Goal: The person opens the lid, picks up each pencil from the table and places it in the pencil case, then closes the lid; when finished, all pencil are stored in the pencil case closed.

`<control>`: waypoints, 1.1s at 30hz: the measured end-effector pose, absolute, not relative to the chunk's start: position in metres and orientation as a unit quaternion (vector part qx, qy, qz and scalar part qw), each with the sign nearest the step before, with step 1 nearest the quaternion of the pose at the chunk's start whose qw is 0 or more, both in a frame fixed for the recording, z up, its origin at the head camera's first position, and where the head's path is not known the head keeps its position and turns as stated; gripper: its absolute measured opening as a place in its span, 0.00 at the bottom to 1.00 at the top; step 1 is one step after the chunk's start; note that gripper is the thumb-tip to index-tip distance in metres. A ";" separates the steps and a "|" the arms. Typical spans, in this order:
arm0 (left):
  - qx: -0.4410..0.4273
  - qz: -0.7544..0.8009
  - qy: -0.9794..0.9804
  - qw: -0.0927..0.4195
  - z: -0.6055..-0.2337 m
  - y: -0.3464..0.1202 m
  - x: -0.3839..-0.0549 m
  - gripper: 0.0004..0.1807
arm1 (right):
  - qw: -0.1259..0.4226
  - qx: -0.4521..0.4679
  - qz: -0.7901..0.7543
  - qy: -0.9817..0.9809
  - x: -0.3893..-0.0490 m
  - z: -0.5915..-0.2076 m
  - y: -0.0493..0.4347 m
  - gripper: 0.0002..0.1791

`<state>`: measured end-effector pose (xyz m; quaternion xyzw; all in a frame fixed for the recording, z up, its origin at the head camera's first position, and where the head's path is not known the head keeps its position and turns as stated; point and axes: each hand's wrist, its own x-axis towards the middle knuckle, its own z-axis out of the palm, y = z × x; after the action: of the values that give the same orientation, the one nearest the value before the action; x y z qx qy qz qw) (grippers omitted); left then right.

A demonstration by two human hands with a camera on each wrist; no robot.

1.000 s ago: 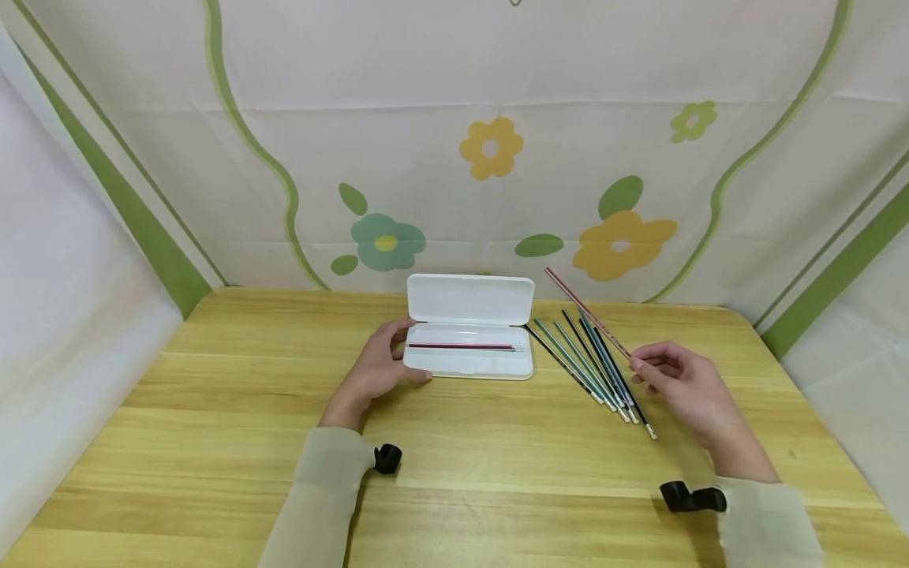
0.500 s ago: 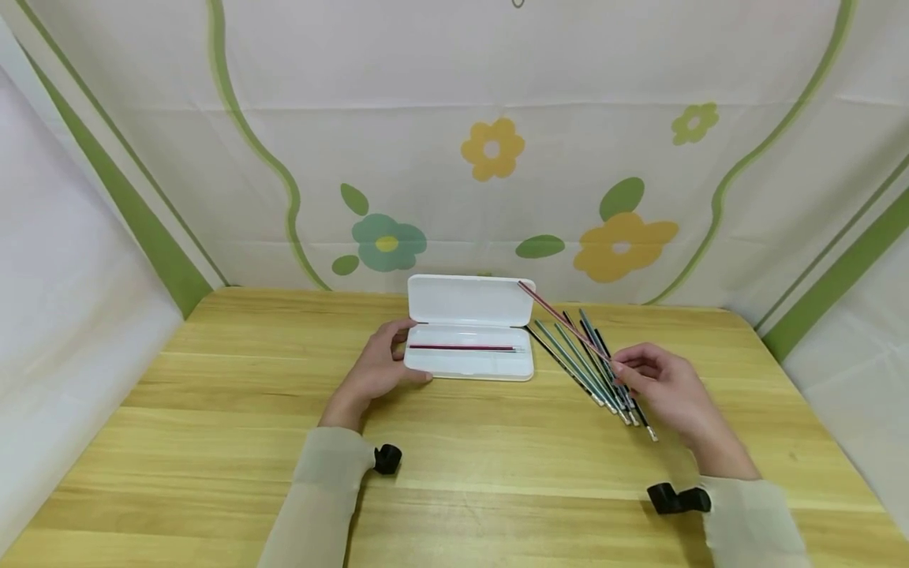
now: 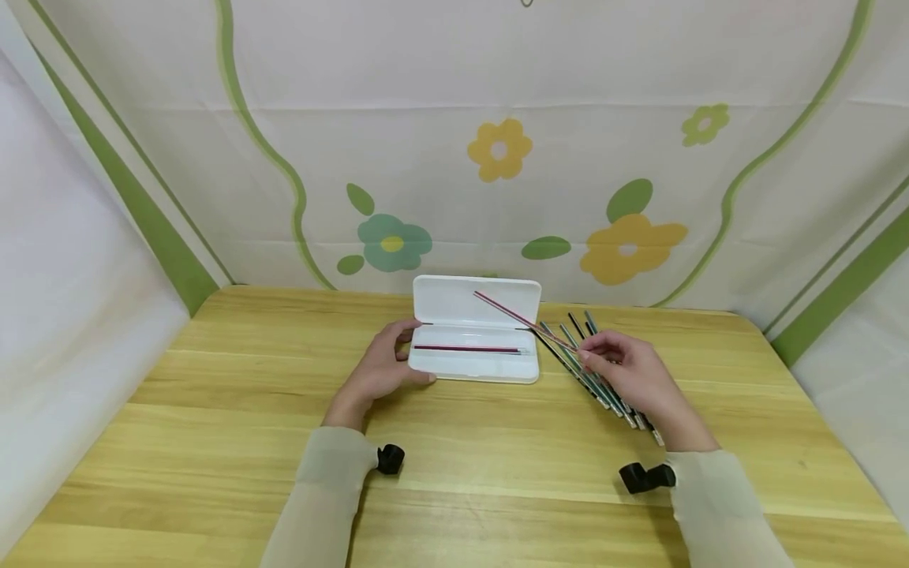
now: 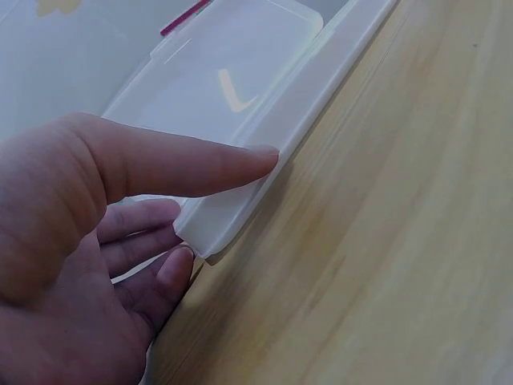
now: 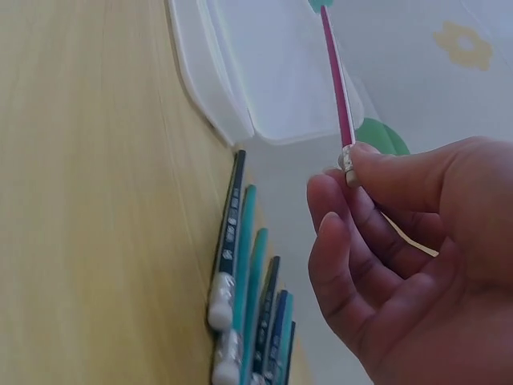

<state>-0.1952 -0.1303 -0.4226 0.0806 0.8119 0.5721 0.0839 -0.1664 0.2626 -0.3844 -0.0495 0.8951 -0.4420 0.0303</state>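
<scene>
The right grip (image 3: 628, 375) (pinching a red pencil (image 5: 337, 84)) partly hides other pencils (image 3: 592, 382).

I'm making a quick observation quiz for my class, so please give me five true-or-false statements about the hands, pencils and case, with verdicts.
1. The right hand pinches a held red pencil near its eraser end. True.
2. The white case is closed. False: its lid is open.
3. Another red pencil lies inside the case. True.
4. The left hand is away from the case. False: it touches the case.
5. The loose pencils are dark and teal. True.
</scene>
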 end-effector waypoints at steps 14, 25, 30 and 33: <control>0.077 0.567 0.815 0.091 -0.424 -0.130 -0.196 0.52 | 0.032 -0.070 -0.415 0.907 -0.196 -0.400 0.229 0.11; 0.066 0.560 0.821 0.091 -0.423 -0.129 -0.197 0.52 | 0.006 -0.075 -0.397 0.915 -0.207 -0.408 0.207 0.08; 0.069 0.561 0.820 0.091 -0.423 -0.129 -0.197 0.52 | -0.003 -0.076 -0.409 0.909 -0.210 -0.411 0.198 0.08; 0.072 0.562 0.819 0.090 -0.423 -0.129 -0.197 0.51 | -0.003 -0.076 -0.416 0.906 -0.211 -0.411 0.195 0.07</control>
<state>-0.1968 -0.1294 -0.4227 0.0717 0.8192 0.5619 0.0896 -0.2109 0.1948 -0.4107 -0.0764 0.9064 -0.4156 -0.0032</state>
